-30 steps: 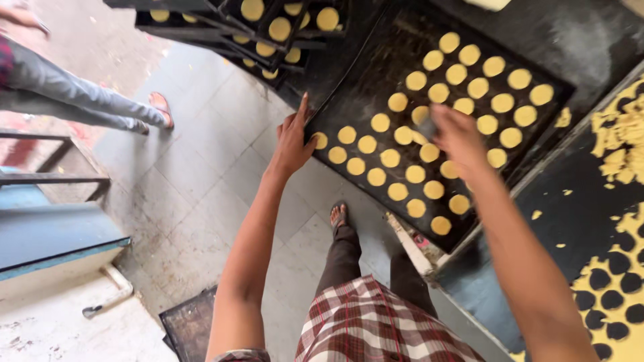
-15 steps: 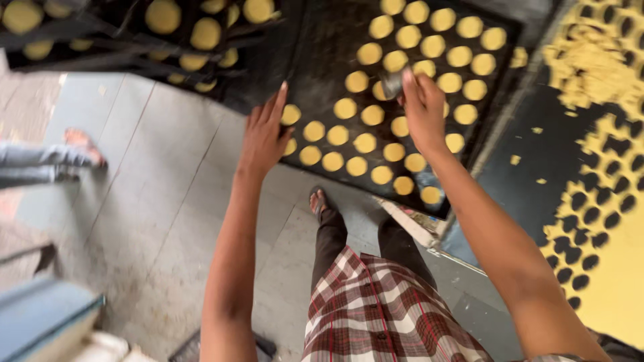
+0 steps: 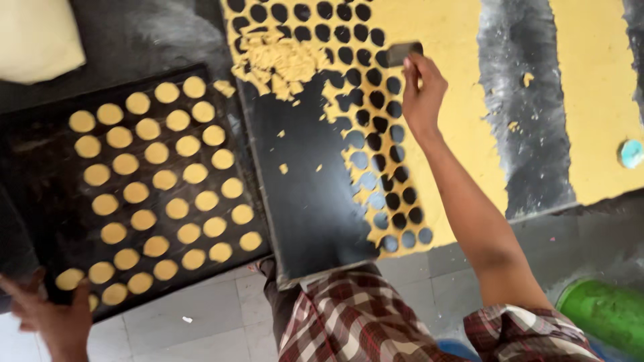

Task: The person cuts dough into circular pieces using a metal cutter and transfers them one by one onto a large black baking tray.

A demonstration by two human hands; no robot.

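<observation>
The right hand (image 3: 421, 90) has left the tray (image 3: 40, 144) and now grips a small dark cutter (image 3: 404, 52) over the yellow dough sheet (image 3: 463, 121) at upper centre, beside rows of punched holes. The left hand (image 3: 50, 322), lower left, has moved to the tray's near corner, fingers curled on its edge. Dough rounds (image 3: 157, 177) fill the tray. Scraps (image 3: 278, 64) are heaped on the desk (image 3: 305, 201); a green tub (image 3: 600, 315) sits lower right.
</observation>
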